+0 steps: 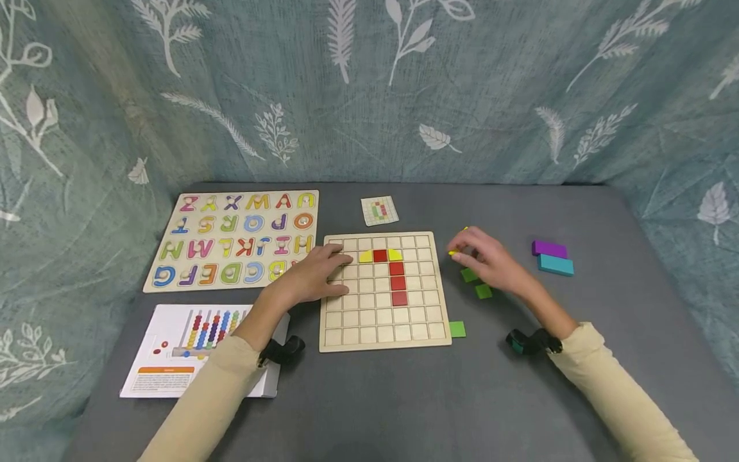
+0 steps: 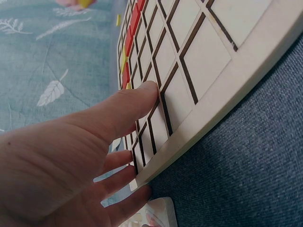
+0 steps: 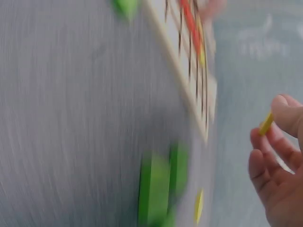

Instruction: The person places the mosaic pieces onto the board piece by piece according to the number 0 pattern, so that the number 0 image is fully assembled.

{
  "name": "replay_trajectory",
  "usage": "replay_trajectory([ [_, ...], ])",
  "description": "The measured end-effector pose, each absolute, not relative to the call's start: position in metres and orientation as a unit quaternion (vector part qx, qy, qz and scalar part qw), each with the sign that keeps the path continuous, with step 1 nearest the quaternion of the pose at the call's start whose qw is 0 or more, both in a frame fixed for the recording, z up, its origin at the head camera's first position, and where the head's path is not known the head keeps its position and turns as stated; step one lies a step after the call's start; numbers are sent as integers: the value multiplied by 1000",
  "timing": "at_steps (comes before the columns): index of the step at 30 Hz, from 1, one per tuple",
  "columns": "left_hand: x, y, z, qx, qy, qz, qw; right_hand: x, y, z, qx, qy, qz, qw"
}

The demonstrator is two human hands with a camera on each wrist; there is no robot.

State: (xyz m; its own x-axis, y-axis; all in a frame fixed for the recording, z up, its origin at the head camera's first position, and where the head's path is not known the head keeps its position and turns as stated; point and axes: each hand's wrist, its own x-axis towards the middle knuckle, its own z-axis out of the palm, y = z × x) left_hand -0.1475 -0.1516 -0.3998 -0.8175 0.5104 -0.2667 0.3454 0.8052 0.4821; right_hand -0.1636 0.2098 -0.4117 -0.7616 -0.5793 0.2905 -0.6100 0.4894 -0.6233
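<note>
A wooden grid board [image 1: 352, 321] lies mid-table with red tiles [image 1: 397, 268] and two yellow tiles [image 1: 366, 256] set in some squares. My left hand [image 1: 314, 273] rests on the board's left edge, its fingers spread; in the left wrist view the thumb [image 2: 137, 99] lies over the squares. Right of the board, my right hand [image 1: 487, 256] is raised and pinches a small yellow tile [image 3: 266, 124] between thumb and fingers. Beneath that hand are green tiles [image 1: 484, 292], blurred in the right wrist view. Another yellow tile [image 3: 199, 206] lies beyond them.
Behind the board lies a small pattern card [image 1: 380, 210]. An alphabet puzzle board [image 1: 231, 240] and a white box with an abacus picture [image 1: 173, 378] are on the left. Purple [image 1: 550, 249] and teal blocks [image 1: 555, 265] lie right; one green tile [image 1: 457, 329] sits by the board's lower right corner.
</note>
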Motion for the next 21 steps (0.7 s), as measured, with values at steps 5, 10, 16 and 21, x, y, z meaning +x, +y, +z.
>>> replay_trajectory([
  [5,-149,-152,-398,229,930,212,195,-129,164,-413,474,-840,259,48],
  [10,-149,-152,-398,225,929,212,203,-108,142,-427,527,-828,184,53],
  [16,-149,-151,-398,224,930,212,199,-106,134,-432,543,-823,155,65],
  [21,-149,-151,-397,221,929,216,205,-106,132,-431,542,-827,135,60],
])
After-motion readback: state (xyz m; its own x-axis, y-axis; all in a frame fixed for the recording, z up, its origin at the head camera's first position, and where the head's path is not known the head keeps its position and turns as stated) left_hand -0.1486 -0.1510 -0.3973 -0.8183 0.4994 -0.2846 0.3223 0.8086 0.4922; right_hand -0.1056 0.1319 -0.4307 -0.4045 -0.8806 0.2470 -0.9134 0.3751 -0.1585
